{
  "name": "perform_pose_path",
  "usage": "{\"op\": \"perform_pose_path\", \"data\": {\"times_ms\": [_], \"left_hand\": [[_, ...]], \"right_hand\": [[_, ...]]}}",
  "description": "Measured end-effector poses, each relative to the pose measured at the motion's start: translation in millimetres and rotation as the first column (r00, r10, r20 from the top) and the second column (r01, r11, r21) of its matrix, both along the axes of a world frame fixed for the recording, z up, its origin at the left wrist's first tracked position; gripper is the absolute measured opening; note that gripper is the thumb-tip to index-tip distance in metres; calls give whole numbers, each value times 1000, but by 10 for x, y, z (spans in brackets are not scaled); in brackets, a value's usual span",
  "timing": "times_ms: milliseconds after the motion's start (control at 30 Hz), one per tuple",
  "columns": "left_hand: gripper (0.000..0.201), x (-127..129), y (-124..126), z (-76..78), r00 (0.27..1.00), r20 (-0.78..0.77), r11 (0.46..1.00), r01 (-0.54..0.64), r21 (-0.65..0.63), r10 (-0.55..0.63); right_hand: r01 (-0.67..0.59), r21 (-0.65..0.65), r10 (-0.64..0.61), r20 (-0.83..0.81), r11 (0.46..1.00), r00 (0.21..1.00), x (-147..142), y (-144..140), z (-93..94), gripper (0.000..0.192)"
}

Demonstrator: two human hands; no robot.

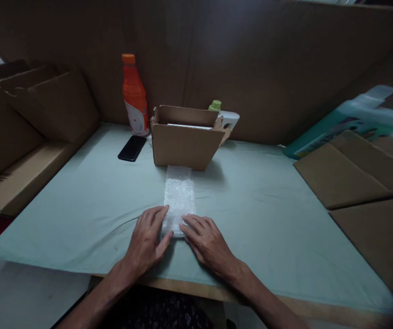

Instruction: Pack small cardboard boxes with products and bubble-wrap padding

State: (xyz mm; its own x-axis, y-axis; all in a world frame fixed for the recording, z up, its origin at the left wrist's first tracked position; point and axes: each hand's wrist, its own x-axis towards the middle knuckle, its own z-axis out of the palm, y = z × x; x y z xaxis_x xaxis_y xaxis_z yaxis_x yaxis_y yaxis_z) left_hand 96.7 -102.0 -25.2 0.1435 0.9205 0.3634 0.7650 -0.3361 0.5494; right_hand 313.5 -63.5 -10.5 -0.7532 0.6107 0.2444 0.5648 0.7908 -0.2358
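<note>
A narrow piece of bubble wrap (pixel 180 194) lies lengthwise on the pale green cloth (pixel 251 214), its far end at the foot of a small cardboard box (pixel 184 146). My left hand (pixel 148 235) rests at its near left edge, fingers stretched forward and thumb apart. On the near right corner lies my right hand (pixel 206 237), fingers laid over the wrap. Whether anything is inside the wrap I cannot tell. Something white and flat shows within the open top of the box.
A black phone (pixel 132 148) lies left of the box, before an orange bottle (pixel 135 98). Behind the box stand a green-capped bottle (pixel 215 105) and a white object (pixel 228 119). Cardboard boxes (pixel 59 105) line the left; a teal bottle (pixel 333 123) leans by cardboard flaps (pixel 343 173) at right.
</note>
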Motion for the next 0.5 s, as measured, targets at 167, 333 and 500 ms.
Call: {"op": "perform_pose_path", "data": {"times_ms": [167, 333, 500], "left_hand": [[58, -14, -177, 74, 978, 55, 979, 203, -19, -201], [47, -2, 13, -11, 984, 156, 987, 105, -121, -86], [44, 38, 324, -50, 997, 74, 992, 0, -125, 9]], "right_hand": [[-47, -246, 19, -112, 968, 993, 33, 84, 116, 27], [85, -118, -110, -226, 989, 968, 125, 50, 131, 27], [77, 73, -68, -109, 994, 992, 105, 23, 45, 32]]}}
